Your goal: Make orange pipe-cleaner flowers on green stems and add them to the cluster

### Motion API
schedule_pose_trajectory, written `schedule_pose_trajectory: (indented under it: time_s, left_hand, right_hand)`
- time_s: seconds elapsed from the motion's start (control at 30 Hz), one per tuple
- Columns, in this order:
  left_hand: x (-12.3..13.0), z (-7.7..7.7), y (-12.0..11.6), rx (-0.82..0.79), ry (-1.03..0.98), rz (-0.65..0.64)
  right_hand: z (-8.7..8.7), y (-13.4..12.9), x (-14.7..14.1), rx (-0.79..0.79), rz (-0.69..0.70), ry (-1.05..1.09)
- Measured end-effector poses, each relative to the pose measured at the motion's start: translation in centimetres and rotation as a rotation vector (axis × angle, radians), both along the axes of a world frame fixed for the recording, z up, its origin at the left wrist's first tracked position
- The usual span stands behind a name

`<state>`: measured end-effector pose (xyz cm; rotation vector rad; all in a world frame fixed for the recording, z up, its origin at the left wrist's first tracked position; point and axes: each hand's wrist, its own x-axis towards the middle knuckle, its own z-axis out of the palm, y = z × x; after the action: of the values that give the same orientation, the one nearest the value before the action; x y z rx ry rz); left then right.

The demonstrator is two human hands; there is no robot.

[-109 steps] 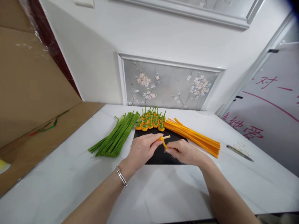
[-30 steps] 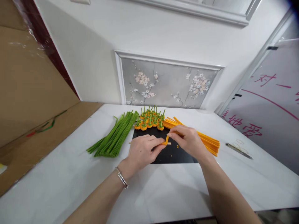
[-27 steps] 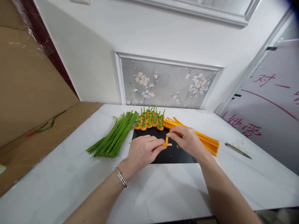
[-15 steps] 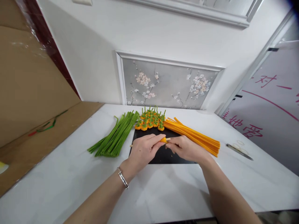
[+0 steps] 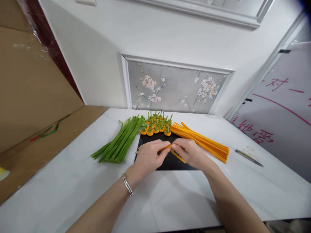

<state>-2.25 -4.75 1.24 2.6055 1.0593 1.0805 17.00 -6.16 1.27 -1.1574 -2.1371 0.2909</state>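
Over a black mat (image 5: 165,165), my left hand (image 5: 150,156) is closed round a thin wooden stick (image 5: 136,152), whose end pokes out on its left side. An orange pipe cleaner (image 5: 179,157) runs between my two hands, and its loose tail slants down to the right. My right hand (image 5: 190,151) pinches this pipe cleaner close to the left fingertips. Fingers hide most of the stick and the orange part on it. Behind the hands stand several small orange pumpkin shapes (image 5: 155,126) with green stems.
A bundle of green pipe cleaners (image 5: 121,140) lies at the left, and a bundle of orange pipe cleaners (image 5: 201,140) at the right. Farther right are tweezers (image 5: 249,158) and thin rubber bands (image 5: 250,149). Cardboard (image 5: 60,126) borders the white table (image 5: 170,200) on the left.
The stick's right end, showing before between my hands, is now out of sight. My right fingers have shifted slightly, and an orange tail has appeared below them. My left hand barely moved.
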Motion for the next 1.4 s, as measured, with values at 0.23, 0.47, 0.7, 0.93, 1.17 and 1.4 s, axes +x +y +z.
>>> schedule_pose_trajectory:
  time_s: [0.23,0.47,0.7,0.93,1.17,1.4]
  left_hand:
    - [-0.3,-0.2,0.5,-0.033,-0.011,-0.068]
    - [-0.3,-0.1,0.6,-0.065,-0.133,-0.186]
    - [-0.4,0.3,0.7,-0.079,-0.189,-0.198]
    - [-0.8,0.3,1.5,-0.095,-0.191,-0.089]
    - [-1.3,-0.7,1.8,-0.031,-0.033,0.027]
    - [-1.0,-0.9,1.6,0.072,0.073,0.0]
  right_hand:
    - [-0.5,0.0,0.0,0.002,0.024,0.002]
    - [-0.2,-0.3,-0.1,0.009,0.027,0.028]
    - [-0.6,0.1,0.2,-0.128,0.047,0.108]
    - [-1.5,0.1,0.5,-0.317,0.079,-0.047]
    - [-0.2,-1.2,0.1,0.04,-0.018,-0.153]
    - [0.4,-0.9,-0.1,0.214,-0.021,0.044]
